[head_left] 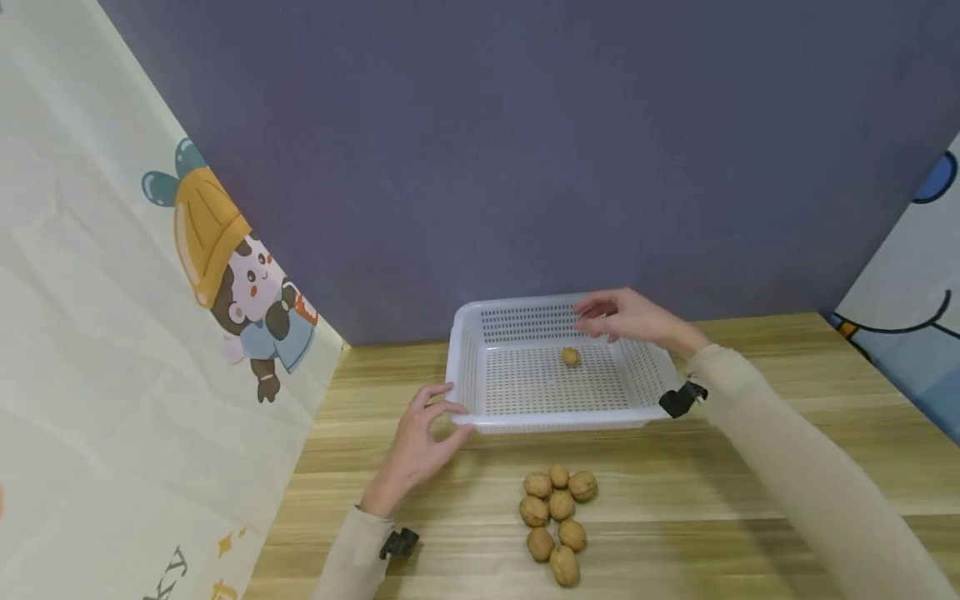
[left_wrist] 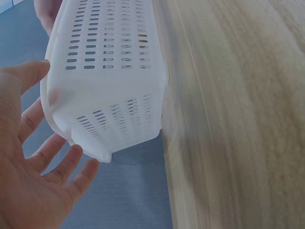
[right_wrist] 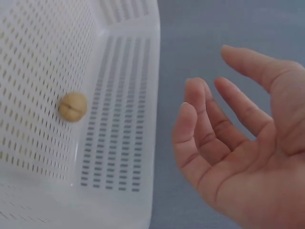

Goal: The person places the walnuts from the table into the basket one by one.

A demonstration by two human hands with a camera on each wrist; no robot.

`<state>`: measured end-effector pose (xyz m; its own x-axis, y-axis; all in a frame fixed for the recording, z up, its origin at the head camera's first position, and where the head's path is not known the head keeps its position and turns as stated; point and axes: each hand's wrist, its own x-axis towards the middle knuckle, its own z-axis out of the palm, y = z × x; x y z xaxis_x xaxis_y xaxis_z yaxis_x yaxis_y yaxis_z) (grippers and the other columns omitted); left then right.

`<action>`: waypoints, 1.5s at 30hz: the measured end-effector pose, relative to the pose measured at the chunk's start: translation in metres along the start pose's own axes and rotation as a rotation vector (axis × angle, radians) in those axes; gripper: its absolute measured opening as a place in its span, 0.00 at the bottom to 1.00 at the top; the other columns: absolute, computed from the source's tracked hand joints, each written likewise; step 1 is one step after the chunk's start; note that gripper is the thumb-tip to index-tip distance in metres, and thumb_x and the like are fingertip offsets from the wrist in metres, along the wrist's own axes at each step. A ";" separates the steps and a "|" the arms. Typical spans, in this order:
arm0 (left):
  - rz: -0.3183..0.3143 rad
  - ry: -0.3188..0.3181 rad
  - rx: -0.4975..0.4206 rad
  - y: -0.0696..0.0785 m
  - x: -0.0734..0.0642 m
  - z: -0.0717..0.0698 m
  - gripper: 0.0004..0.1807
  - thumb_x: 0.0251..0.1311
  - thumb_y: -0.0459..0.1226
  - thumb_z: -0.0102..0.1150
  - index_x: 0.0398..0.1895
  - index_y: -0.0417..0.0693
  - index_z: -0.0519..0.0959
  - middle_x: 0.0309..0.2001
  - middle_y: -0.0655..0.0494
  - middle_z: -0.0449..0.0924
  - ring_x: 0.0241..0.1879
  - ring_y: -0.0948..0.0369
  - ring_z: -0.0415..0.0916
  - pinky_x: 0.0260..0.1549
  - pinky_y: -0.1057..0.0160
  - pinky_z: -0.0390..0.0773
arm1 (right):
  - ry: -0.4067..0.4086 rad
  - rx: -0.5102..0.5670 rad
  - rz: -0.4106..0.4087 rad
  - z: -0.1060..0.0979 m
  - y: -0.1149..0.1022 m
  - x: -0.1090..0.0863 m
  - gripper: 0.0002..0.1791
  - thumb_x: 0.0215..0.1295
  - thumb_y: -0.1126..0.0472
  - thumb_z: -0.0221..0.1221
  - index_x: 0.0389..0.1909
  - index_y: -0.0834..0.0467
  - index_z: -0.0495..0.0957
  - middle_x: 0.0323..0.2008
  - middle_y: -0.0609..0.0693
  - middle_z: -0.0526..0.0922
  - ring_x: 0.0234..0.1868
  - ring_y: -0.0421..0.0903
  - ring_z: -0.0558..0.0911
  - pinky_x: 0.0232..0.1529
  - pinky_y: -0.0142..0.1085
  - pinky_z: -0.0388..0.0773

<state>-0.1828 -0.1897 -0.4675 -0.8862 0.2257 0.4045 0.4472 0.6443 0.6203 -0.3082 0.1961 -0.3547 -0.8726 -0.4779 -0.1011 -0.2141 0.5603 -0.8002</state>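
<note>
A white perforated plastic basket [head_left: 555, 423] stands on the wooden table against the dark panel. One walnut [head_left: 571, 357] lies on its floor; the right wrist view also shows this walnut [right_wrist: 73, 107]. Above the basket's back right part hovers my right hand [head_left: 626, 317], its fingers loosely bent and holding nothing [right_wrist: 238, 138]. At the basket's front left corner, my left hand [head_left: 422, 443] touches the rim with spread fingertips [left_wrist: 43, 157]. Several walnuts [head_left: 561, 505] lie in a cluster on the table in front of the basket.
The wood-grain table [head_left: 712, 492] runs back to a dark blue-grey panel [head_left: 525, 150]. White sheets with cartoon prints stand at the left [head_left: 90, 292] and right. Small black devices are strapped on both wrists over beige sleeves [head_left: 795, 450].
</note>
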 end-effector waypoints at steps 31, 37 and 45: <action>-0.003 -0.002 0.003 0.001 -0.001 0.004 0.12 0.59 0.44 0.77 0.44 0.53 0.87 0.70 0.47 0.76 0.68 0.42 0.76 0.68 0.34 0.76 | 0.173 0.076 -0.370 0.129 0.033 -0.117 0.12 0.67 0.63 0.71 0.50 0.53 0.85 0.40 0.46 0.89 0.35 0.35 0.84 0.33 0.32 0.86; -0.029 -0.009 -0.005 0.001 -0.001 0.002 0.13 0.60 0.45 0.77 0.45 0.53 0.87 0.71 0.47 0.75 0.68 0.41 0.76 0.69 0.33 0.75 | 0.093 0.121 -0.395 0.148 0.048 -0.119 0.15 0.66 0.65 0.71 0.53 0.57 0.85 0.41 0.55 0.89 0.35 0.35 0.84 0.32 0.33 0.86; -0.037 -0.006 0.000 0.002 -0.001 0.001 0.13 0.59 0.43 0.78 0.45 0.53 0.88 0.71 0.48 0.75 0.70 0.42 0.75 0.70 0.34 0.74 | -0.012 0.187 -0.272 0.159 0.060 -0.119 0.18 0.68 0.59 0.71 0.56 0.59 0.83 0.37 0.49 0.87 0.31 0.38 0.84 0.27 0.34 0.86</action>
<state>-0.1809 -0.1876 -0.4677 -0.9031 0.2059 0.3768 0.4137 0.6523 0.6351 -0.1476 0.1793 -0.4846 -0.7890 -0.6014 0.1258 -0.3539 0.2775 -0.8932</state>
